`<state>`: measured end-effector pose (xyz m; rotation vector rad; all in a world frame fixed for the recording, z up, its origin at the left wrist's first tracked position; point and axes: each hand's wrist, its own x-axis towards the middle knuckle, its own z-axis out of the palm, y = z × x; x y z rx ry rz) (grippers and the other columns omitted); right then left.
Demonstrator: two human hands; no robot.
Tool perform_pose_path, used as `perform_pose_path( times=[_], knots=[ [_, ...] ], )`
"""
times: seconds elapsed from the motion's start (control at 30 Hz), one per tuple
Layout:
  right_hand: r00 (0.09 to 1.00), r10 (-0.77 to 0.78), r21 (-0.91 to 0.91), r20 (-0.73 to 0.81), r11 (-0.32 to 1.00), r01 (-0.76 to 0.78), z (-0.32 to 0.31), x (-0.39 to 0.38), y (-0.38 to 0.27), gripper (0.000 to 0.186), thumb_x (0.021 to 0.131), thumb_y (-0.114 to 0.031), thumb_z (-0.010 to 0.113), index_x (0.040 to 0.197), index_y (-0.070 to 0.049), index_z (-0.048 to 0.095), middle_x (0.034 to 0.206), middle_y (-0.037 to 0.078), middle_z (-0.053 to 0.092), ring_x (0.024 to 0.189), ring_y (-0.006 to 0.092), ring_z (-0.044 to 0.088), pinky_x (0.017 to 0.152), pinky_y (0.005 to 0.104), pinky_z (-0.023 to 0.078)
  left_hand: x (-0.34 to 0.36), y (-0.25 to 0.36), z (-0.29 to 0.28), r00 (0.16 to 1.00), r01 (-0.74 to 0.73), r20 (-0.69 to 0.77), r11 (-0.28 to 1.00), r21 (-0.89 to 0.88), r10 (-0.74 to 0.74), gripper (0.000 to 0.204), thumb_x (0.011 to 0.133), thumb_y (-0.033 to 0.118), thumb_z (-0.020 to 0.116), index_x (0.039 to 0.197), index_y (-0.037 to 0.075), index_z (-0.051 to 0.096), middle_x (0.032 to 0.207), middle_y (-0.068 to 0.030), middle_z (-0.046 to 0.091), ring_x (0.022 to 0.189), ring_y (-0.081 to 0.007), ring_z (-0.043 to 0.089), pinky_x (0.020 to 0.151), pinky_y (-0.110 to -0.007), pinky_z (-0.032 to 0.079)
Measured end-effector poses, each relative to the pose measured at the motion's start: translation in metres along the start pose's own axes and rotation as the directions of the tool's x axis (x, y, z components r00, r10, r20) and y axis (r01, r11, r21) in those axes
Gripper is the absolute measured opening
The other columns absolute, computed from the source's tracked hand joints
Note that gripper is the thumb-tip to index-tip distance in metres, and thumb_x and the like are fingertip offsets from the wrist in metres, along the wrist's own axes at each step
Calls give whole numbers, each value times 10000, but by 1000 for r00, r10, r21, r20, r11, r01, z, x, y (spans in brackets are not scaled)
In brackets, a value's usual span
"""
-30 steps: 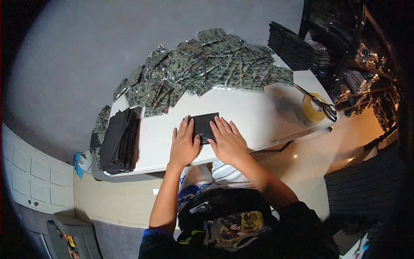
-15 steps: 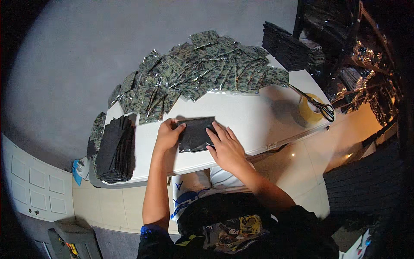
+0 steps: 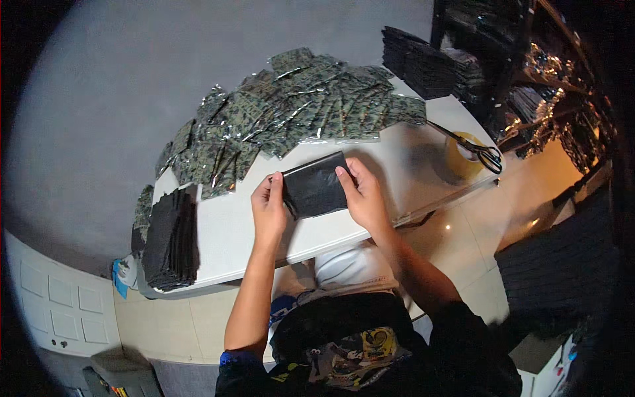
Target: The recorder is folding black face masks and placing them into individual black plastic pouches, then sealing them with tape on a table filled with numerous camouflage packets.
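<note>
A flat, glossy black folded packet [image 3: 315,188], apparently cloth in clear plastic, is held above the white table [image 3: 228,228]. My left hand [image 3: 268,204] pinches its left edge, thumb on top. Its right edge is gripped by my right hand [image 3: 365,196], with the thumb on the upper face and the fingers behind. The packet tilts slightly, right side higher. Beyond it lies a large heap of camouflage-patterned packets [image 3: 311,99] in shiny clear plastic. To the left of my left hand stands a stack of folded black cloth pieces [image 3: 170,241].
Black-handled scissors [image 3: 488,159] rest on a roll of yellowish tape [image 3: 458,159] near the table's right end. Another dark folded stack [image 3: 418,65] sits at the back right corner. A dark rack with shiny plastic [image 3: 529,99] stands beyond.
The black packet has come up off the table and turned slightly. My right hand has gone from lying flat on it to gripping its right edge; the left still pinches the left side.
</note>
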<state>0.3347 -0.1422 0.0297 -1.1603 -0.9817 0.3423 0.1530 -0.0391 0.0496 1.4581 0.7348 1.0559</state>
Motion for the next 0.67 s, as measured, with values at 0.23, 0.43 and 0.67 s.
perform_pose_path(
  times=[0.23,0.43,0.67],
  knots=[
    [978,-198,-521,-62,843,138,-71,40,-46,239,1125,-230,617,1054,-2,616,904,292,674,856,520,674,681,514,508,25,19,101,895,-362,-83,824,437,437,418,1181,216,475,941,-85,638,816,-311,641,693,-433,582,679,-492,461],
    [985,-171,-615,-2,778,133,-138,81,-27,243,1105,-226,635,1039,7,640,882,285,699,867,485,721,714,528,544,62,6,149,977,-177,-33,894,412,209,507,1164,339,516,935,-80,686,822,-302,688,789,-461,688,750,-485,518],
    [988,57,-880,141,464,98,-201,49,48,629,1002,-388,767,1509,-52,607,1614,295,492,1389,535,565,1086,552,536,53,-46,144,954,-265,295,613,745,53,461,1007,387,704,1378,114,723,1510,-279,612,1328,-512,591,1109,-563,502]
  ],
)
